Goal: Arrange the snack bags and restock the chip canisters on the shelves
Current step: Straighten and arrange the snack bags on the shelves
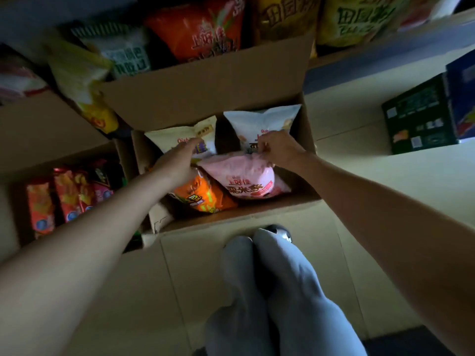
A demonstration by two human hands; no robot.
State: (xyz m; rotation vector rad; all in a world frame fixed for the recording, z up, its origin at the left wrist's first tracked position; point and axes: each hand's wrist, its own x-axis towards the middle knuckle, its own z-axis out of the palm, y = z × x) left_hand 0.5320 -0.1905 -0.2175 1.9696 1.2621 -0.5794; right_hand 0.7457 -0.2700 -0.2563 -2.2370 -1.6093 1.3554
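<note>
Both arms stretched down into the open cardboard box (pixel 231 214) on the floor, left hand (pixel 177 163) laid with relaxed fingers on the cream bag (pixel 205 134), right hand (pixel 280 150) pinching the top edge of the pink bag (pixel 244 181), beside the orange bag (pixel 205 196).

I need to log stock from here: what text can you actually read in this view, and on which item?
"上好佳" and "粟米条": pink bag in the box.
"上好佳": orange-red bag on the shelf.
"田园": yellow bags on the shelf; the rest is cut off.
"Oishi", partly covered: white bags in the box.
Orange bag, green carton: print too blurred.
</note>
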